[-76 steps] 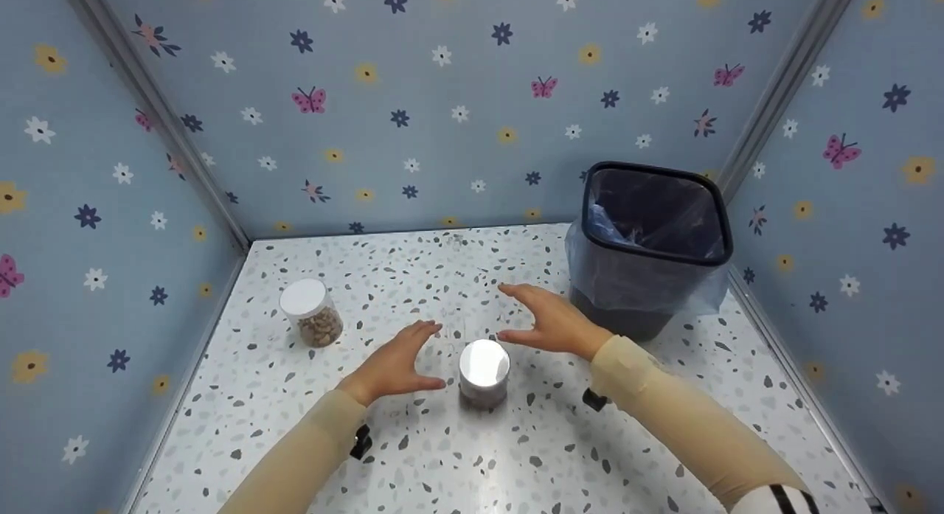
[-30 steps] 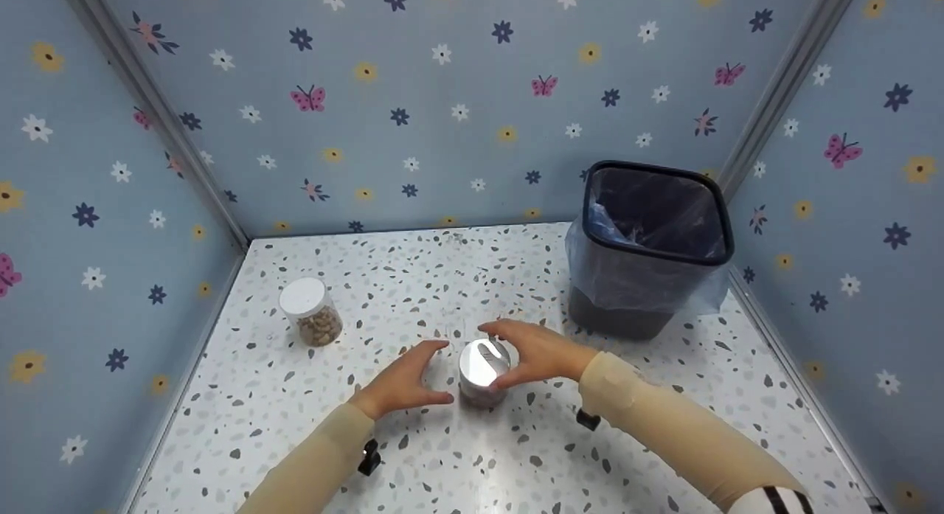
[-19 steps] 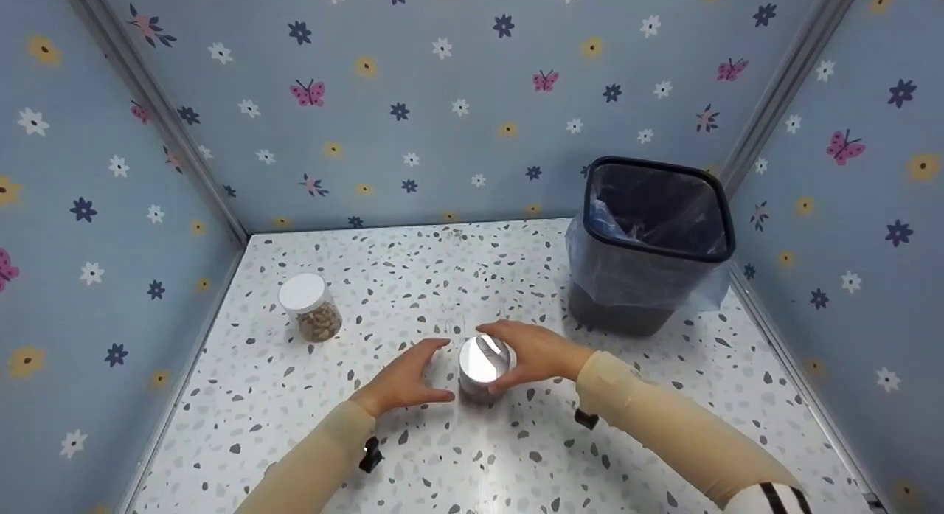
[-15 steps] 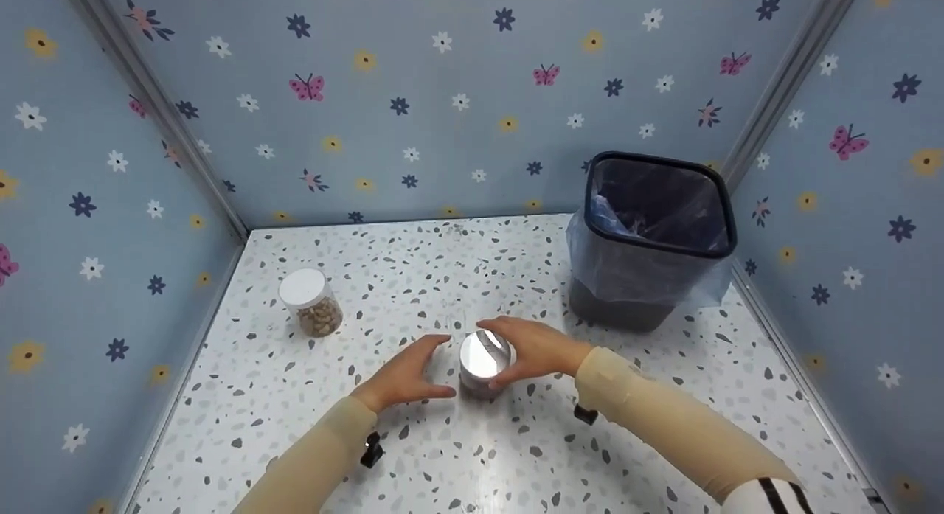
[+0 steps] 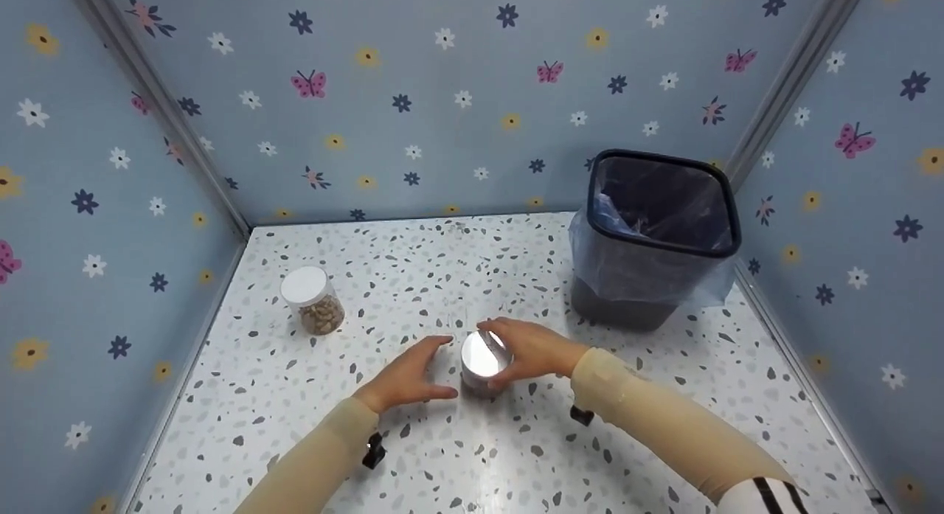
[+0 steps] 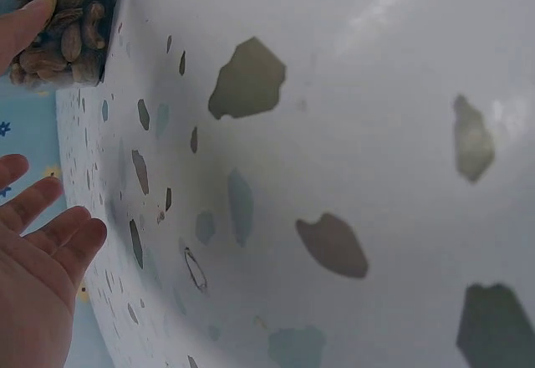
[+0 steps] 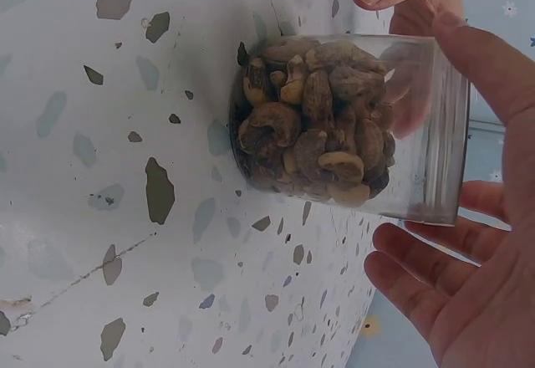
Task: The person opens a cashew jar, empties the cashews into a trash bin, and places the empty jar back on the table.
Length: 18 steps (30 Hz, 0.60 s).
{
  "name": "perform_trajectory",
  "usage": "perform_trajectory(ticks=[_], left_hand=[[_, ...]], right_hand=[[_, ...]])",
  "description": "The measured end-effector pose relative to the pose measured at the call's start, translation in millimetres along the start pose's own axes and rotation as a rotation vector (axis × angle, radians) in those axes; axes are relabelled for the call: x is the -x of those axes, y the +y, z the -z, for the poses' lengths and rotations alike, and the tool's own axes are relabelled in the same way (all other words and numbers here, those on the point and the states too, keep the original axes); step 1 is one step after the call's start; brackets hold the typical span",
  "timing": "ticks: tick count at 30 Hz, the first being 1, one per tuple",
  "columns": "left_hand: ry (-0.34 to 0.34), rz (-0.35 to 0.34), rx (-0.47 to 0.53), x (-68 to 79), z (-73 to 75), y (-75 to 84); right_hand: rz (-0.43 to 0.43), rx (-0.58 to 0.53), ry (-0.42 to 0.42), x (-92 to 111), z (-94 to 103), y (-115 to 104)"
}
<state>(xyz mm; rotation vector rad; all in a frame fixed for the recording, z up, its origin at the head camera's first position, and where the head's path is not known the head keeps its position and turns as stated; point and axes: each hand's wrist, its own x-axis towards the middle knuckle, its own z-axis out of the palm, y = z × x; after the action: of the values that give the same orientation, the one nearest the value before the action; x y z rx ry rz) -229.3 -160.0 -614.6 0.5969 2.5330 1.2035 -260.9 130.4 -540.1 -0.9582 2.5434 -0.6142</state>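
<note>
A clear jar of brownish nuts that look like cashews (image 7: 318,125) stands upright on the speckled table; its bright, shiny lid (image 5: 484,354) faces up in the head view. From the right, my right hand (image 5: 542,349) holds it near the top, thumb at the near side and fingers round the far side. My left hand (image 5: 404,375) is just left of the jar, thumb and fingers spread, with a gap between them and the jar. In the left wrist view, that hand's thumb (image 6: 25,27) overlaps the jar (image 6: 71,38).
A second jar of nuts (image 5: 321,315) with a white lid (image 5: 304,285) stands at the back left. At the back right is a dark bin (image 5: 623,307) lined with a bluish plastic bag (image 5: 627,274). Flower-patterned panels (image 5: 472,116) close off the back and sides.
My right hand has come down and left onto the jar, and my left hand has edged closer to it. Over the last second both hands stay nearly still; the head view tilts slightly.
</note>
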Motion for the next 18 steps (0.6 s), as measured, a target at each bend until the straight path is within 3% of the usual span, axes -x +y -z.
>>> perform_trajectory(ticks=[18], left_hand=[[0.015, -0.023, 0.039, -2.9, -8.7, 5.7]], right_hand=[[0.056, -0.102, 0.062, -2.3, -6.3, -1.6]])
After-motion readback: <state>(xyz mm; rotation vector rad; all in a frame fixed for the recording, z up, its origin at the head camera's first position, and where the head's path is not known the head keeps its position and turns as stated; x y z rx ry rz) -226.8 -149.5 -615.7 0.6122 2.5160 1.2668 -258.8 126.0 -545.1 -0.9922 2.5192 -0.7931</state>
